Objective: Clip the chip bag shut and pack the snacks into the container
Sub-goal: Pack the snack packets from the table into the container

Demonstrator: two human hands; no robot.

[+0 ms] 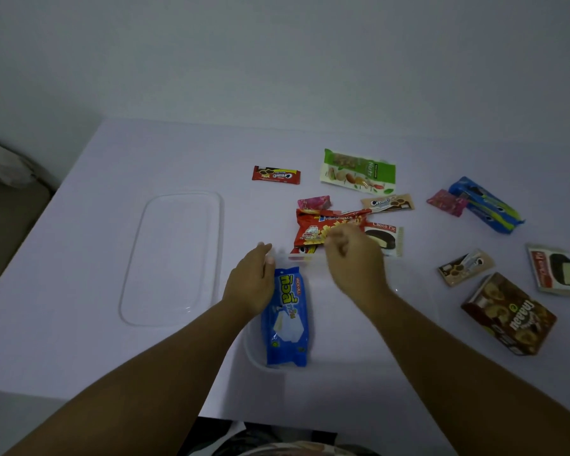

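A clear container [408,324] stands in front of me with a blue wafer pack [287,320] lying inside along its left wall. The red chip bag [313,230] lies just past the container's far rim, its lower end over that rim. My right hand [356,264] reaches over the far rim, its curled fingers closed on the bag's lower right part. My left hand [250,281] rests flat on the container's far left corner, beside the wafer pack, fingers extended. I cannot make out whether a clip is on the bag's top.
The clear lid [171,258] lies to the left. Loose snacks surround the bag: a red cookie pack [276,175], a green nut pack [358,171], a choco pie [389,240], a blue biscuit pack [486,205] and a brown box [509,314] to the right.
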